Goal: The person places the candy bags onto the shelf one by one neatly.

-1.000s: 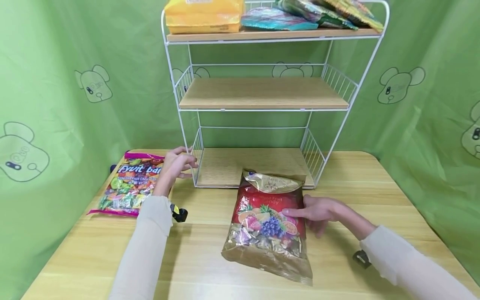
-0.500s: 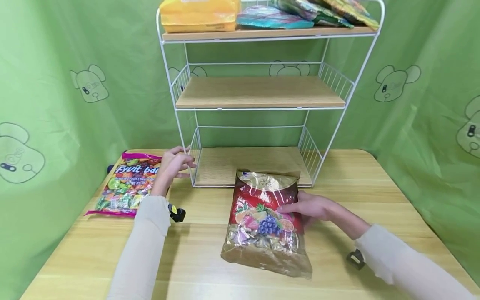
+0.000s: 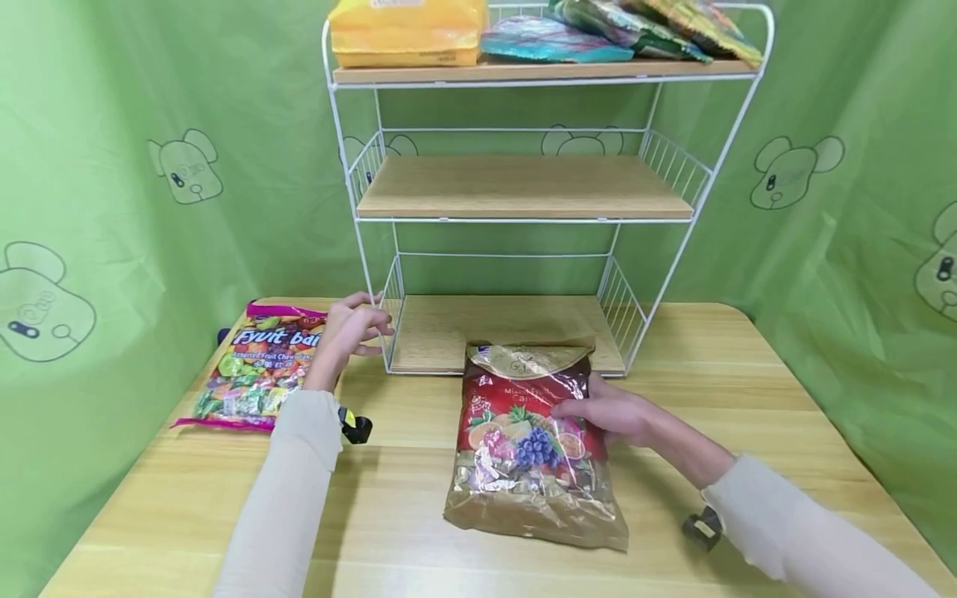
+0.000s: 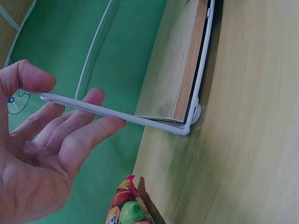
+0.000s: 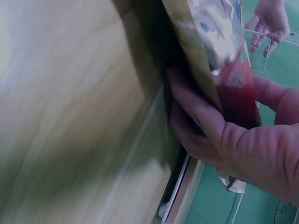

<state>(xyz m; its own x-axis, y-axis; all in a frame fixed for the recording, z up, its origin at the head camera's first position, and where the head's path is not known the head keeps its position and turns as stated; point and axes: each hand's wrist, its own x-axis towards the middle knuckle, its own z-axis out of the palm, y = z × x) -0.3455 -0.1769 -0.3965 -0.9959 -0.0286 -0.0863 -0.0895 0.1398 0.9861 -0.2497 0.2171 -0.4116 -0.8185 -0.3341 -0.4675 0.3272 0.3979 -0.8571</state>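
My left hand [image 3: 347, 336] is at the left front post of a white wire rack with wooden shelves [image 3: 523, 187]. In the left wrist view the thumb lies on one side of the post [image 4: 156, 124] and the fingers bend against the other. My right hand [image 3: 616, 415] holds a red and gold bag of mixed fruit candy [image 3: 516, 399] by its right edge, thumb on the printed front. Its fingers [image 5: 201, 109] reach behind the bag in the right wrist view. The bag leans up, its top overlapping the front of the rack's bottom shelf [image 3: 508, 324].
A pink-edged bag of fruit chews [image 3: 257, 365] lies on the wooden table [image 3: 404, 531] at the left. On the top shelf sit a yellow package [image 3: 407, 33], a blue packet [image 3: 553, 41] and further bright packets [image 3: 673, 29]. Green curtains [image 3: 830, 249] surround the table.
The candy bag and my right hand have shifted slightly left and toward the rack, with the bag's lower edge a bit higher in view. My left hand has stayed on the post.
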